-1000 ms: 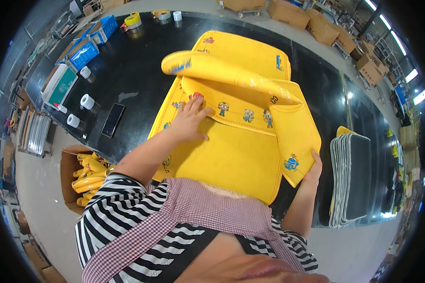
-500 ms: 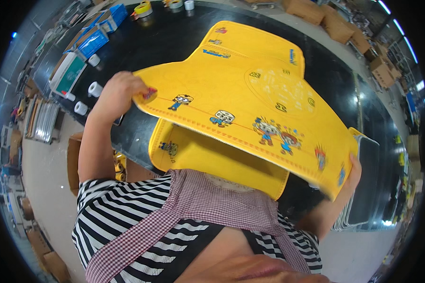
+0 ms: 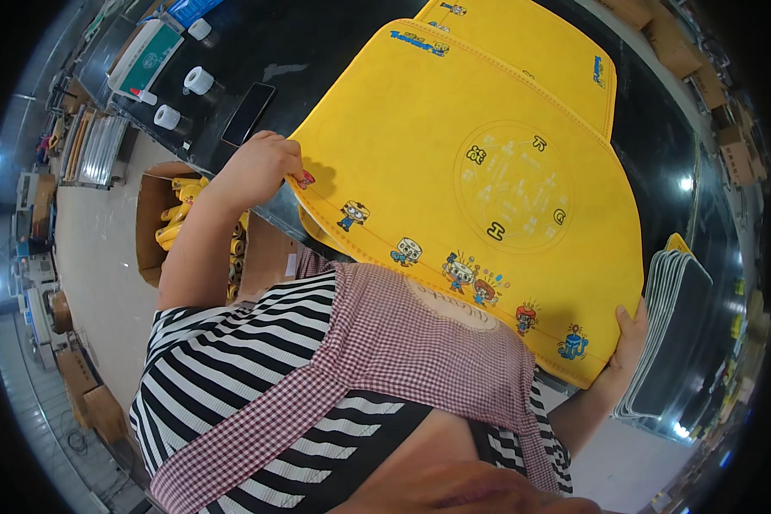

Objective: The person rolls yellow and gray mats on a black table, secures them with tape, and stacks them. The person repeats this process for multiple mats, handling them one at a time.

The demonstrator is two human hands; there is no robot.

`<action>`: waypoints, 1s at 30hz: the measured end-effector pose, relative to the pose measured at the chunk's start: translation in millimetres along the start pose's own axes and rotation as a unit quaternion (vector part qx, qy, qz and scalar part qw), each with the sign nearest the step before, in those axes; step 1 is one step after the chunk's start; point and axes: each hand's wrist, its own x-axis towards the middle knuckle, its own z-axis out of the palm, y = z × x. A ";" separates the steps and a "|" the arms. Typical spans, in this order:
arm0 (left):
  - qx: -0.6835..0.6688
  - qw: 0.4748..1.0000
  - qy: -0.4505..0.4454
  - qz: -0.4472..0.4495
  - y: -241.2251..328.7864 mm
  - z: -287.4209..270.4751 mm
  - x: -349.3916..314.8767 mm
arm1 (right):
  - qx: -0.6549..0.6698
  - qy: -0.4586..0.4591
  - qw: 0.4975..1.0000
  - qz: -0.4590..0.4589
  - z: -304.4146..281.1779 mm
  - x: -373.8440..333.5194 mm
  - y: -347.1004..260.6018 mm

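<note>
A large yellow mat (image 3: 385, 128), printed with cartoon figures and a circle of symbols, spans the middle of the view at the black table's near edge. My left hand (image 3: 265, 167) pinches its left corner, fingertips over the edge. At its lower right corner, my right hand (image 3: 630, 338) grips the edge, thumb showing and the other fingers hidden by the mat. The mat's near edge lies close against my checked apron (image 3: 420, 334). Under its far side sits another yellow mat (image 3: 565, 51) with similar prints, mostly covered.
A stack of dark, pale-edged mats (image 3: 672, 317) stands at the table's right. On the left are a black phone (image 3: 248, 113), white rolls (image 3: 199, 80), a red-tipped bottle (image 3: 144, 96) and a green-and-white box (image 3: 148, 62). Below, a carton (image 3: 148, 248) holds rolled yellow pieces.
The upper mat has come nearer to me and tilted flatter, closing the gap that showed a yellow mat underneath. Both hands keep hold of its corners. The phone has come into full sight.
</note>
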 end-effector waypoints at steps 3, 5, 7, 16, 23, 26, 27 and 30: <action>-0.007 1.000 0.011 0.006 3.6 -8.8 6.3 | -0.006 -0.001 1.000 -0.014 6.5 13.9 -16.3; -0.013 1.000 0.015 0.021 1.5 -12.5 13.6 | -0.021 0.004 0.999 -0.032 13.2 23.5 -30.6; -0.002 0.999 0.031 0.022 7.9 -18.6 18.1 | -0.040 0.008 0.998 -0.047 19.1 32.4 -46.8; 0.003 0.999 0.015 -0.033 10.0 14.5 -9.0 | -0.053 0.002 0.997 -0.053 75.0 8.3 -95.3; -0.051 0.997 0.047 -0.038 7.9 37.2 -25.2 | -0.179 -0.009 0.979 -0.097 119.4 26.9 -124.2; -0.054 0.996 0.059 -0.027 2.9 46.9 -27.9 | -0.143 -0.068 0.980 -0.119 177.2 29.7 -140.9; -0.052 0.996 0.066 -0.035 5.5 48.7 -33.0 | -0.103 -0.109 0.980 -0.128 198.1 41.6 -138.8; -0.061 0.994 0.084 -0.026 2.9 49.5 -35.6 | -0.196 -0.190 0.947 -0.167 253.4 59.5 -135.9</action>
